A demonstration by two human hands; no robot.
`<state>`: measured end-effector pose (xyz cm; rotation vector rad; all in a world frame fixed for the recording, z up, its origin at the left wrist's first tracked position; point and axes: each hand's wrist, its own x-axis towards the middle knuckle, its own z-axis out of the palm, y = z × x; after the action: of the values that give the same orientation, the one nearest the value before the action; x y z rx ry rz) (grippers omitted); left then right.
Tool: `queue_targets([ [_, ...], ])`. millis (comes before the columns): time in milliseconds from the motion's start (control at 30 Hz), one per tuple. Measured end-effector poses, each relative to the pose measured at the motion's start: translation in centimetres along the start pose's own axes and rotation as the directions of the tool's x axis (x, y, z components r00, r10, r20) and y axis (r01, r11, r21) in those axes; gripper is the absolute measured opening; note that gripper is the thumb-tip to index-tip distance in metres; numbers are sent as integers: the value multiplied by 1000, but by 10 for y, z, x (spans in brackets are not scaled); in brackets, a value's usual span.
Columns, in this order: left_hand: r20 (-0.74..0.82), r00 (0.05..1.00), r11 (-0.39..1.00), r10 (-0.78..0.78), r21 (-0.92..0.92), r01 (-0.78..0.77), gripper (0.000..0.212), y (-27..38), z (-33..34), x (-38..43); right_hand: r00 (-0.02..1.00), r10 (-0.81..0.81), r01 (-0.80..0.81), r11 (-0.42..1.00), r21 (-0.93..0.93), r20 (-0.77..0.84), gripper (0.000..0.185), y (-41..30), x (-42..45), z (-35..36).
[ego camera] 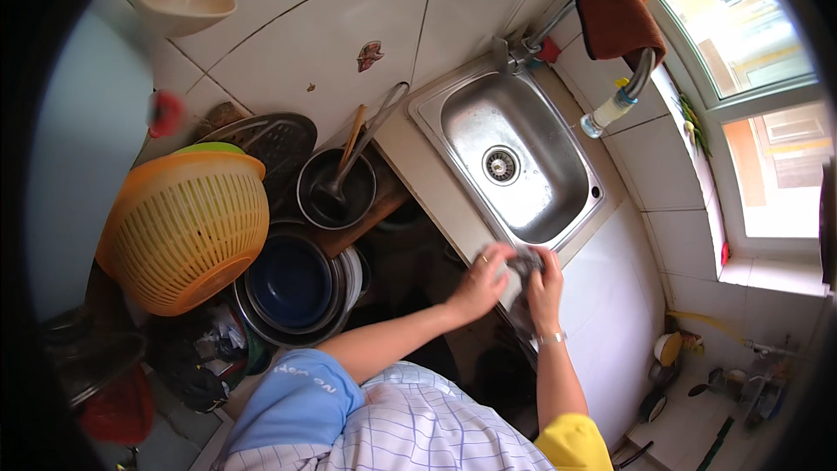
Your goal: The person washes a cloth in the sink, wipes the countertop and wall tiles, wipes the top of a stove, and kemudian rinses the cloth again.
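Note:
Both hands meet over the front edge of the counter, just below the sink. My right hand (545,284), with a bracelet at the wrist, grips a crumpled dark grey item (525,261), perhaps a thin plastic bag or a cloth. Part of it seems to hang down beside the right wrist. From the other side, my left hand (480,284), with a ring on one finger, pinches the item's near edge; motion blurs it. Directly beyond lies a stainless steel sink (543,190) with a drain strainer (501,165) in its basin.
A faucet with a filter nozzle (608,114) and a brown cloth (618,19) overhang the sink's right side. To the left stand a saucepan with a ladle (337,190), stacked bowls (288,281) and an orange plastic colander (189,229). White countertop (588,327) extends right of my hands.

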<state>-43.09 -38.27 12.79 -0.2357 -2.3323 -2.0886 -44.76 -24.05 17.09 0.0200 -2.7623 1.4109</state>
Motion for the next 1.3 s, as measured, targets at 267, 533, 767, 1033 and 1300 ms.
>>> queue_targets([
  [267, -531, 818, 974, -223, -166, 157, 55, -78, -98, 99, 783, -590, 601, 799, 2, 199, 47, -44, 180, 190],
  [533, -567, 749, 938, -344, -175, 299, 59, -104, -113, 101, 618, -574, 786, 429, -445, 537, 43, -22, 188, 228],
  [767, -256, 912, 942, -321, 18, 336, 48, -86, -55, 24, 778, -358, 613, 614, -498, 516, 49, 8, 82, 137],
  [1033, 592, 750, 953, -295, 125, 277, 42, -33, 48, -75, 944, 33, 173, 797, -578, 328, 43, 69, -114, -6],
  [1300, 725, 686, 991, 63, -126, 42, 46, 25, 125, -77, 878, 424, -478, 793, -379, -222, 13, 71, -160, -135],
])
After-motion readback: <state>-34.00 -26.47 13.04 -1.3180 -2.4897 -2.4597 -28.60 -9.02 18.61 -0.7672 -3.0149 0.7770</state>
